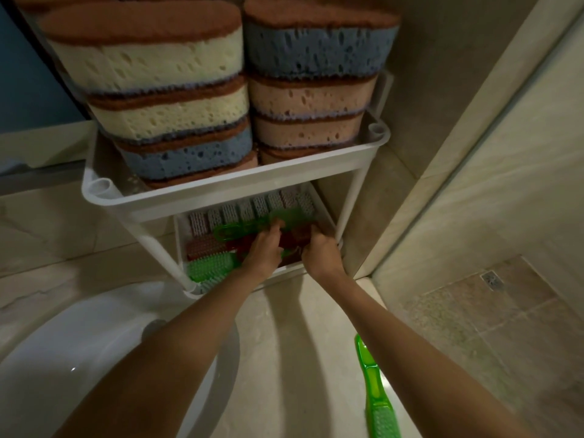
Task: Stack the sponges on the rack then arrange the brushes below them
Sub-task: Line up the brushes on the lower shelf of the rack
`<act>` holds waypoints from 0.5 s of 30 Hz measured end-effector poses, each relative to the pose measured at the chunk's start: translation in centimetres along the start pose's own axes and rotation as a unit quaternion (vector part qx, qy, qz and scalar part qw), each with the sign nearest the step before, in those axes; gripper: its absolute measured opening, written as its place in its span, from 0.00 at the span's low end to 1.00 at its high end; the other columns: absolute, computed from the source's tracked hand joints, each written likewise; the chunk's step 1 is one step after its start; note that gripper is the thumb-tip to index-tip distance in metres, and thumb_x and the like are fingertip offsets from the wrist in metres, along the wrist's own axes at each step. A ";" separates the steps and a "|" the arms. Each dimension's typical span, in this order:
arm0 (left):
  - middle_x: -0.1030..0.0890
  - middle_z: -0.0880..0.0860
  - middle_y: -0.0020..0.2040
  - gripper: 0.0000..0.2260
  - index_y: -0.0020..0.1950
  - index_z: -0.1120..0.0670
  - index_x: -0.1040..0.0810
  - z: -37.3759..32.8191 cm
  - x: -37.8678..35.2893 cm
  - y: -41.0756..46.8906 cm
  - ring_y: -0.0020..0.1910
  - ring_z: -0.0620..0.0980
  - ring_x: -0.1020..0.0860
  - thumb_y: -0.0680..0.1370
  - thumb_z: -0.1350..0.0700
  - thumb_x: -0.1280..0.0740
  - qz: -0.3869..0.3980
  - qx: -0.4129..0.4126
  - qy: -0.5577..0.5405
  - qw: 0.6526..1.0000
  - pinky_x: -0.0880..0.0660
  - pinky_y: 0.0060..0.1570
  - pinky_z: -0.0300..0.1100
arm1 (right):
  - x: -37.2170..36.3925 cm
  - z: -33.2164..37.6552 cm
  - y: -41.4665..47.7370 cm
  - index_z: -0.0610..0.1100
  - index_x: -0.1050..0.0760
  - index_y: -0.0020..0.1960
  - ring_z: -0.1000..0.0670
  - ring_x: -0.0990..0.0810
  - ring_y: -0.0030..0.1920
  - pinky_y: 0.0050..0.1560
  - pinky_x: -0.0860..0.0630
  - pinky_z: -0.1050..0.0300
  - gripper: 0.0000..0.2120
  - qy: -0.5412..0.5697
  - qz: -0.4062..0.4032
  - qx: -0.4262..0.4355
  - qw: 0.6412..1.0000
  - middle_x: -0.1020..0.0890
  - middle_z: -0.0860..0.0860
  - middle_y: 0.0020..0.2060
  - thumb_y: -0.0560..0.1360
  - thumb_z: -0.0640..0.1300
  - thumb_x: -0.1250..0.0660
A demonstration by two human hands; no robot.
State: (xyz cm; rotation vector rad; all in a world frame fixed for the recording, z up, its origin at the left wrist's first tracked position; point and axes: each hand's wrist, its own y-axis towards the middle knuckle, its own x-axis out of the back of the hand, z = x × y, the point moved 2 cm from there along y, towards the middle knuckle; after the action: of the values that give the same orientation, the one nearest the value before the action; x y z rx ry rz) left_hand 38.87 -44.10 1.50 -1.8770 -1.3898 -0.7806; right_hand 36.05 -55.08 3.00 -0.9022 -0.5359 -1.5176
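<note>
Two stacks of sponges with brown scouring tops fill the upper tray of a white rack; their foam is cream, blue and pink. The lower tray holds several brushes, bristles up, in a back row, plus a green brush at its front left. Both my hands reach into this lower tray. My left hand grips a green-handled brush. My right hand closes on a dark red brush. Another green long-handled brush lies on the counter by my right forearm.
A white basin sits at the lower left under my left arm. A beige tiled wall edge runs right of the rack. Beyond it lies a shower floor with a drain.
</note>
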 end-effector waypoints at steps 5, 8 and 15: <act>0.24 0.61 0.61 0.17 0.62 0.62 0.30 0.1 -0.4 0.5 0.61 0.58 0.25 0.74 0.71 0.37 -0.011 -0.011 -0.010 1.000 0.28 0.58 0.47 | -0.2 -0.4 0.6 0.36 0.33 0.66 0.39 0.27 0.63 0.65 0.30 0.48 0.18 -0.056 0.036 0.010 0.998 0.35 0.40 0.69 0.76 0.34 0.43; 0.23 0.61 0.60 0.15 0.61 0.62 0.28 0.3 0.2 0.5 0.61 0.58 0.25 0.74 0.69 0.36 -0.015 -0.011 -0.006 1.000 0.28 0.58 0.47 | -0.3 -0.5 0.8 0.36 0.35 0.67 0.38 0.27 0.63 0.66 0.30 0.47 0.20 -0.069 0.044 0.002 0.997 0.37 0.40 0.70 0.76 0.34 0.43; 0.25 0.61 0.63 0.16 0.64 0.62 0.28 1.5 1.6 -1.8 0.63 0.58 0.27 0.77 0.69 0.39 -0.046 0.005 -0.026 0.999 0.30 0.64 0.49 | 0.3 -0.4 -1.2 0.37 0.36 0.69 0.38 0.30 0.64 0.64 0.32 0.49 0.21 -0.009 -0.017 0.019 1.000 0.31 0.39 0.66 0.75 0.34 0.42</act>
State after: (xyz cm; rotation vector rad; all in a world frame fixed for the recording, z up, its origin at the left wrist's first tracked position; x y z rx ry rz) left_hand 37.68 -41.67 2.15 -1.8485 -1.5185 -0.7744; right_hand 34.83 -55.38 3.25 -0.8813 -0.5942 -1.5272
